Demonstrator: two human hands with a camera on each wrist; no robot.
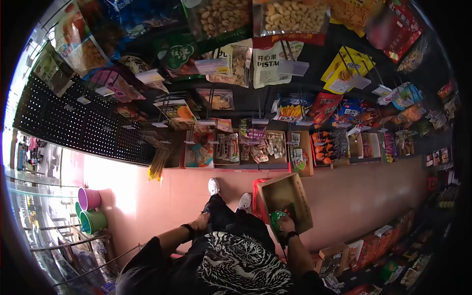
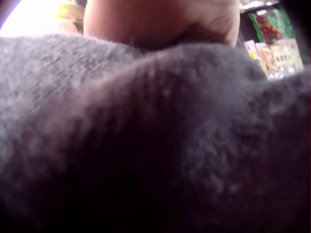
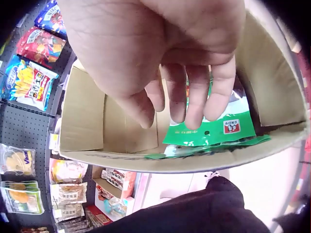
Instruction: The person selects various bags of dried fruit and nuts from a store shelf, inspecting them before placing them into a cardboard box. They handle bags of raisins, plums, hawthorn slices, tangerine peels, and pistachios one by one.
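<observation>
A cardboard box [image 1: 301, 204] stands open-topped at my right, below the lower shelf. My right hand [image 1: 286, 225] reaches into its near end, over a shiny green snack bag [image 1: 276, 217]. In the right wrist view, the fingers [image 3: 194, 97] hang downward in front of the green bag, slightly bent, with the thumb apart from them. Part of the bag is hidden behind the hand. My left hand [image 1: 199, 222] lies on my dark-trousered left leg. Its wrist view is mostly filled by dark grey cloth [image 2: 155, 131], with part of the hand above.
Bagged nuts and snacks hang on a black pegboard rack [image 1: 88, 118] ahead. Small packets fill cardboard trays [image 1: 226, 147] along its foot. Something red [image 1: 258, 196] shows beside the box. Green and purple buckets [image 1: 93, 222] stand at left; more goods line the right.
</observation>
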